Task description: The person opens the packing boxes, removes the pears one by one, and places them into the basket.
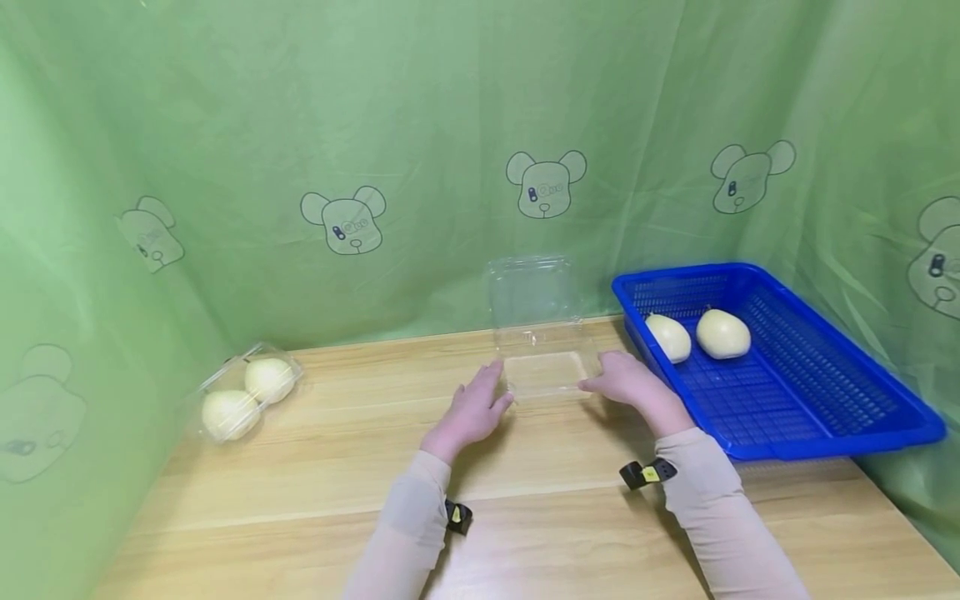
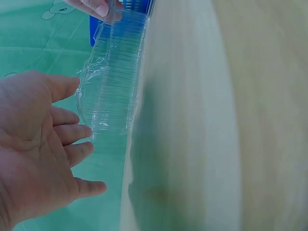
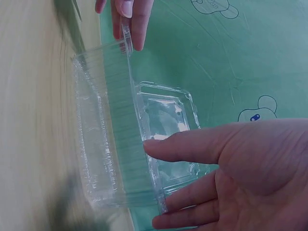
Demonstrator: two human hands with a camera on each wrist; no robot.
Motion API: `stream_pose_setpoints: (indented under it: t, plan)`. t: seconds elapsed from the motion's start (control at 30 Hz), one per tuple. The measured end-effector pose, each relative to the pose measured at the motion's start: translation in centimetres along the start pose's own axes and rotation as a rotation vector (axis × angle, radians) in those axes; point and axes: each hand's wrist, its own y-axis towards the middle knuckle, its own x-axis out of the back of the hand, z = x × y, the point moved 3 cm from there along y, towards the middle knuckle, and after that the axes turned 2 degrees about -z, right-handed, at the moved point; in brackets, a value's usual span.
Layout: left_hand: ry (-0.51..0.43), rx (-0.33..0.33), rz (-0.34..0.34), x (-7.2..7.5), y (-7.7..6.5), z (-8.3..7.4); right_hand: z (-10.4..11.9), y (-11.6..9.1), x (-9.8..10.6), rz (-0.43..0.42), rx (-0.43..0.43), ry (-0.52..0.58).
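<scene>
A clear plastic clamshell box (image 1: pixel 546 373) stands on the wooden table, its lid (image 1: pixel 531 292) raised at the back. My left hand (image 1: pixel 471 412) is at the box's left side, fingers extended and spread. In the left wrist view its fingertips (image 2: pixel 83 132) lie at the near end of the box. My right hand (image 1: pixel 633 385) is at the right front corner. There its straight thumb (image 3: pixel 183 145) meets the rim, with the other fingers along the side. Nothing shows inside the box.
To the right, a blue plastic basket (image 1: pixel 888 437) holds two pale pears (image 1: pixel 723 334). Another clear clamshell box (image 1: pixel 296 367), with two pale pears (image 1: pixel 230 415) inside, lies at the far left. A green curtain (image 1: pixel 435 125) hangs behind the table (image 1: pixel 315 492).
</scene>
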Motion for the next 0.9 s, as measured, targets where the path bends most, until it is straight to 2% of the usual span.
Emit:
stream_pose_setpoints:
  t: [0.23, 0.6, 0.73, 0.9]
  plan:
    - [-0.025, -0.032, 0.036, -0.7, 0.5, -0.8, -0.1, -0.5, 0.6, -0.028, -0.012, -0.034]
    - [-0.078, -0.022, 0.058, -1.5, 1.1, -1.7, 0.0, -1.0, 1.2, -0.055, -0.006, -0.094]
    - [-0.080, -0.006, 0.037, -0.9, 0.9, -1.5, 0.2, -1.1, 1.3, -0.074, -0.006, -0.115]
    - [-0.085, 0.015, 0.002, 0.9, 0.6, -1.0, 0.6, -0.9, 1.5, -0.150, 0.023, -0.129]
